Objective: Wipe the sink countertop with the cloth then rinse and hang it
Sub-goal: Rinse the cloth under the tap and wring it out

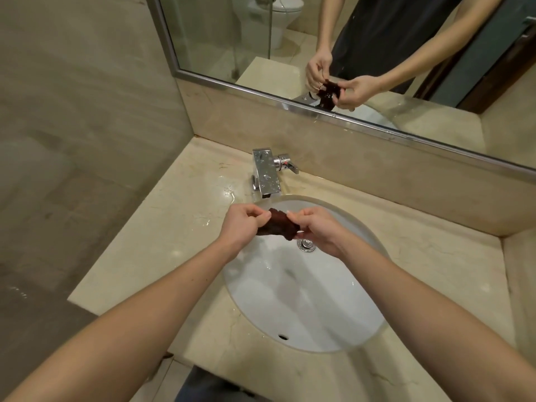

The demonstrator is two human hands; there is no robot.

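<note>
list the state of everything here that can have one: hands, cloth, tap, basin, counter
cloth: bunched up, held above the basin, off the countertop
left hand: pinches the cloth's left end
right hand: grips the cloth's right end
tap: no stream visible at the spout
basin: wet, no standing water
countertop: wet patches beside the tap

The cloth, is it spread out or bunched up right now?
Bunched up: the dark cloth is a crumpled wad pinched between the left hand and right hand above the sink basin.
</note>
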